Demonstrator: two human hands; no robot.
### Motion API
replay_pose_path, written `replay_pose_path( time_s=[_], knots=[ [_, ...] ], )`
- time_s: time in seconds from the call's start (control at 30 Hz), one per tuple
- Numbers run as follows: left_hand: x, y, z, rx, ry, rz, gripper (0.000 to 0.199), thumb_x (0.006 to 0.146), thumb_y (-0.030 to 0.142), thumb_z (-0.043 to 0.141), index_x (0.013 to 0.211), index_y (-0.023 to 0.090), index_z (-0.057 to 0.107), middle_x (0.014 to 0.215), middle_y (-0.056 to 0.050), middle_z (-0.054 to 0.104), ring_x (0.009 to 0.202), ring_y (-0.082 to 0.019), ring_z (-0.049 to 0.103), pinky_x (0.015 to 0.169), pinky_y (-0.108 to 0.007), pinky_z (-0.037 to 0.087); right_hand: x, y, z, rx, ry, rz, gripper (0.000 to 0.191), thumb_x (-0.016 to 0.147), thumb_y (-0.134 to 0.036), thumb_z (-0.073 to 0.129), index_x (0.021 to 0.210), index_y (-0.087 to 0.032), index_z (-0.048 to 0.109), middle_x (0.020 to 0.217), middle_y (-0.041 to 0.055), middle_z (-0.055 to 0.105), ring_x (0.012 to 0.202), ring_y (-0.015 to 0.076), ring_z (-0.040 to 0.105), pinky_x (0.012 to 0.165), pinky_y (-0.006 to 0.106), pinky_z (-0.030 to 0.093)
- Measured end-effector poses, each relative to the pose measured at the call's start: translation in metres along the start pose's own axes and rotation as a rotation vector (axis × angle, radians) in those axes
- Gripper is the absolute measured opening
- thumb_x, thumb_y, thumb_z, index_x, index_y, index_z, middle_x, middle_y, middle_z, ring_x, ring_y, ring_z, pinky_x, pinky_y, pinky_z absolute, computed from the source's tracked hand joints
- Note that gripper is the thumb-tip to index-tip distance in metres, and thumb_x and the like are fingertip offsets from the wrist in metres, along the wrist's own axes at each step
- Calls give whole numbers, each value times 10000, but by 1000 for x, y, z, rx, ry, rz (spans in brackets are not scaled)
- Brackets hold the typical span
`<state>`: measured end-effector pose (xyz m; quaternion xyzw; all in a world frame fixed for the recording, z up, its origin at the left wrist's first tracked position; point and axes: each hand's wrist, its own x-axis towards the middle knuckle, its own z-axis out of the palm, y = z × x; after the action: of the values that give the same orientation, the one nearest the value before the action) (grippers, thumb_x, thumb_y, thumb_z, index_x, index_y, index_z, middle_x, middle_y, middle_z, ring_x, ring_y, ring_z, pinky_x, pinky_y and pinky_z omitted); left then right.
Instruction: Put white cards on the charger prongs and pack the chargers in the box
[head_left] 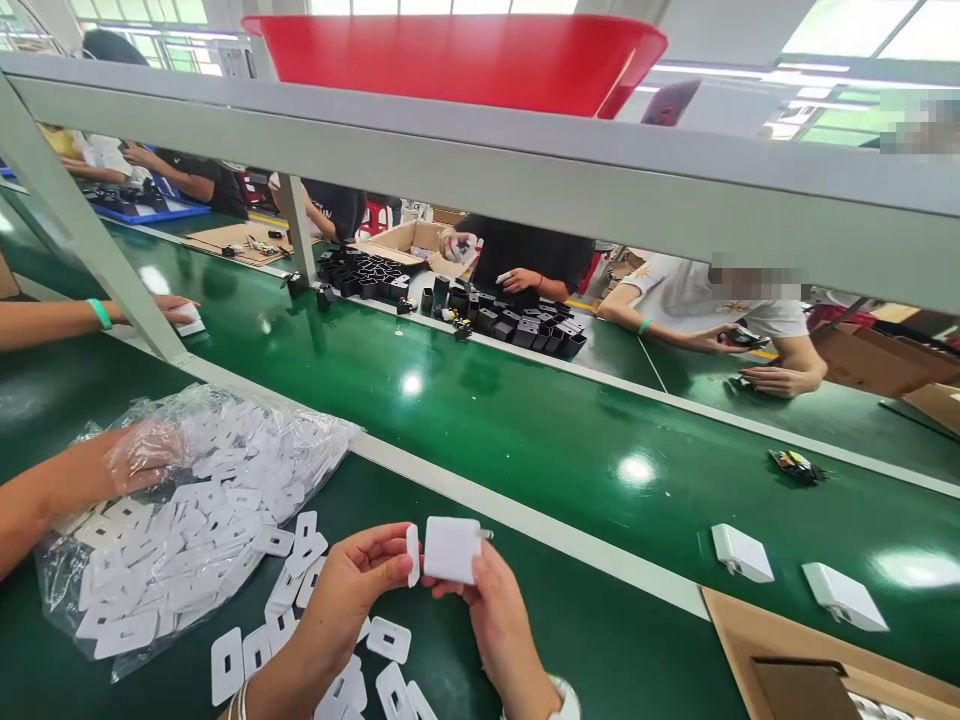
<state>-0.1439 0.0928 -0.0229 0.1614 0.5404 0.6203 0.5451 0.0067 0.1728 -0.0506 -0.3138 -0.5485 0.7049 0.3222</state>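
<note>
Two white pieces sit between the person's hands. What has each hand got?

The left hand (349, 590) has its fingers (394, 553) pressed together, pinching a slotted plate (412, 555) upright by its edge. The right hand (495, 625) holds a charger (451, 550) from below, its fingers (463, 590) curled up against the underside and its metal prongs (486, 534) pointing right.

Why hold them like that?

Probably to keep the broad faces uncovered. Held by the edges, the plate and charger stand just apart, and both can be seen clearly.

Where are the other plates?

Loose ones (388, 640) lie on the green worktop (600, 650), right under the hands and so within easy reach. More are heaped in a clear bag (202, 480) beside them, with a co-worker's hand (142, 455) resting on it.

And those chargers past the white rail (525, 525)?

Two more chargers (742, 553) lie on the green belt (525, 450), with the farther one (844, 597) well apart, perhaps spaced so they don't knock together. A cardboard box (795, 650) sits nearby on the near side.
</note>
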Motion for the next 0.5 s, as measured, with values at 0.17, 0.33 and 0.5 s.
replay_pose_path(
  time_s=[0.17,0.33,0.5],
  knots=[
    [1,-4,0,-23,-15,9,426,578,465,852,872,167,774,824,-80,766,819,-220,679,802,-321,557,-21,5,4,-26,-64,-42,493,886,-603,498,1151,-220,661,1074,100,678,820,202,630,765,327,519],
    [-1,-2,1,-14,-34,19,381,583,455,854,849,190,785,794,-65,766,788,-196,666,762,-271,547,-31,16,7,73,-26,-2,457,914,-578,465,1172,-253,658,1084,86,675,807,189,623,780,320,515],
    [-5,-9,4,-6,-60,34,349,624,434,837,880,204,780,800,-57,767,722,-157,644,701,-227,523,-39,38,12,198,104,7,480,851,-562,585,1214,-248,615,1265,97,598,1003,248,614,804,337,537]
  ],
)
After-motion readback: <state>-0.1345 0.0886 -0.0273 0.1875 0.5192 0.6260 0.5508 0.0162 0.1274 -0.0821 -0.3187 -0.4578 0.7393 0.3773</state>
